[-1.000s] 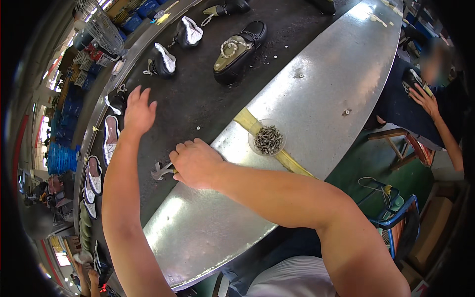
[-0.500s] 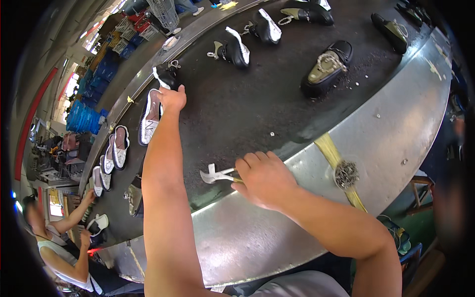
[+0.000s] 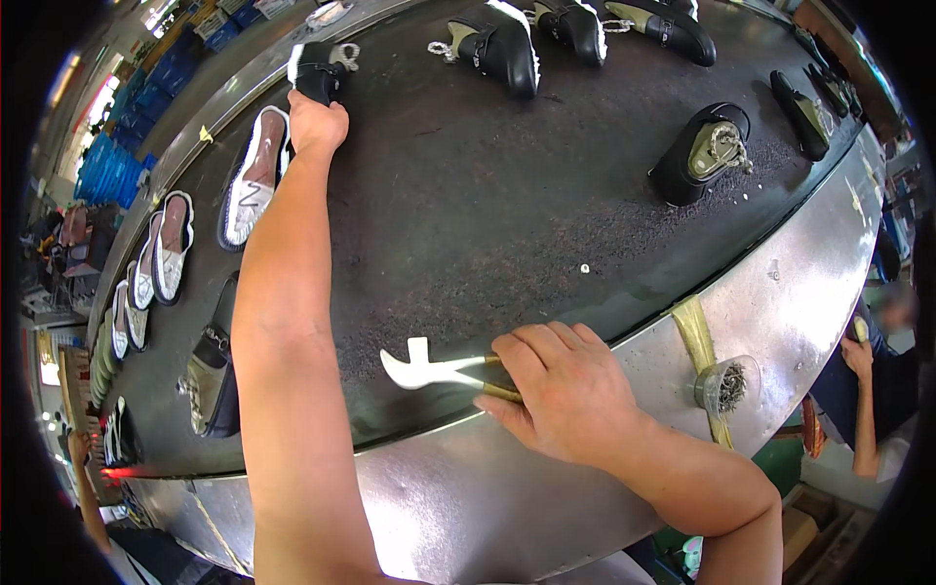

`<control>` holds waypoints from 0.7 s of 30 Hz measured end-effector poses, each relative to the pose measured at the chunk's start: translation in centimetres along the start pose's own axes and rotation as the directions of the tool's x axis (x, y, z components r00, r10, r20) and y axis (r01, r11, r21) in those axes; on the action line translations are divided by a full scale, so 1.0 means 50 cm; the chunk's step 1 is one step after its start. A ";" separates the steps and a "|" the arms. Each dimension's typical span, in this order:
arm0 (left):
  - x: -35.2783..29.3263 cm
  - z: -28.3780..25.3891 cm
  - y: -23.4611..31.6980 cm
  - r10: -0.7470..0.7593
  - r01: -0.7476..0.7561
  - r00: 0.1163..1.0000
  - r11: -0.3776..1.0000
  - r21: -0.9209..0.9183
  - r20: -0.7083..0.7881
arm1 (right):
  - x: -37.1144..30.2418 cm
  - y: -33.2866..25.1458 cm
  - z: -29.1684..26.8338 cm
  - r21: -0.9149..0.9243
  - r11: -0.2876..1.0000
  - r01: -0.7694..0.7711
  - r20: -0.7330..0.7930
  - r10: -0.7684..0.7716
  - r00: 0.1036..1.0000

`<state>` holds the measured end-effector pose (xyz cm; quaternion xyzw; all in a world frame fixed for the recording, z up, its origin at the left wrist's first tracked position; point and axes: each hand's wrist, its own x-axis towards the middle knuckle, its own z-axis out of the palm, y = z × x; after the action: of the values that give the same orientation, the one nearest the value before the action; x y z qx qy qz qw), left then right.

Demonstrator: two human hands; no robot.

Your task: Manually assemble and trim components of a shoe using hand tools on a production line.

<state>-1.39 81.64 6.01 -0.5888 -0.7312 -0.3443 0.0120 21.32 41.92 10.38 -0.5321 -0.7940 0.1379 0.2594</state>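
My left arm reaches far across the dark tabletop. At its end, my left hand is closed on a black shoe with a white edge and a rope-like trim. That hand's fingertips are partly hidden by the shoe. My right hand is wrapped round the handles of lasting pincers, whose hooked jaw and hammer-like stub point left. The pincers lie low over the table near its metal rim.
Silver-and-brown shoe parts line the left edge. Several black shoes stand at the back, and one black shoe stands at right. A clear cup of small nails sits by a yellow strap on the rim. Another person's hand shows at right.
The view has shifted, so table and shoes appear displaced. My left hand remains at the black shoe, and my right hand still grips the pincers. The person at left shows less.
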 end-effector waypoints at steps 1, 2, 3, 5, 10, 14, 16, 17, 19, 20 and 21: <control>-0.017 -0.025 0.010 -0.025 0.023 0.994 1.000 0.021 0.102 | -0.001 0.002 0.002 -0.003 1.000 0.003 0.002 -0.003 1.000; -0.033 -0.052 0.014 -0.052 0.044 0.979 0.998 0.046 0.199 | -0.003 0.005 0.006 -0.005 1.000 0.000 -0.015 0.000 1.000; -0.052 -0.062 0.003 -0.012 0.007 0.984 1.000 0.029 0.180 | -0.005 0.007 0.011 -0.006 1.000 -0.001 -0.034 0.000 0.999; -0.087 -0.123 -0.024 -0.041 0.082 0.959 0.987 -0.136 0.280 | -0.008 0.001 0.018 -0.012 1.000 0.010 -0.038 -0.010 0.999; -0.220 -0.353 -0.068 -0.103 0.630 0.764 0.329 -0.703 0.637 | -0.006 -0.010 0.029 -0.015 1.000 0.007 -0.017 -0.008 1.000; -0.465 -0.576 -0.069 -0.070 0.529 0.846 0.249 -0.812 0.529 | -0.014 0.022 0.029 -0.035 0.999 0.016 -0.023 -0.017 1.000; -0.639 -0.699 -0.113 0.113 0.290 0.942 0.197 -0.937 0.315 | -0.013 0.021 0.033 -0.049 0.999 0.013 -0.046 -0.016 0.999; -0.716 -0.754 -0.139 0.211 0.167 0.959 0.113 -0.979 0.188 | -0.009 0.010 0.040 -0.061 0.998 0.027 -0.052 -0.031 0.998; -0.826 -0.824 -0.180 0.190 0.500 0.863 -0.187 -0.846 0.468 | -0.009 -0.005 0.034 -0.045 0.996 0.082 -0.083 -0.086 0.993; -0.880 -0.845 -0.180 0.170 0.557 0.829 -0.162 -0.814 0.533 | -0.016 -0.012 0.030 -0.043 0.992 0.117 -0.117 -0.122 0.986; -0.939 -0.845 -0.222 0.136 0.639 0.768 -0.230 -0.734 0.626 | -0.026 -0.015 0.035 -0.033 0.988 0.153 -0.115 -0.156 0.981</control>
<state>-13.03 18.96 12.95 -0.2673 -0.2882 -0.5950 -0.7010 20.14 40.55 8.95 -0.4790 -0.8181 0.0765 0.3090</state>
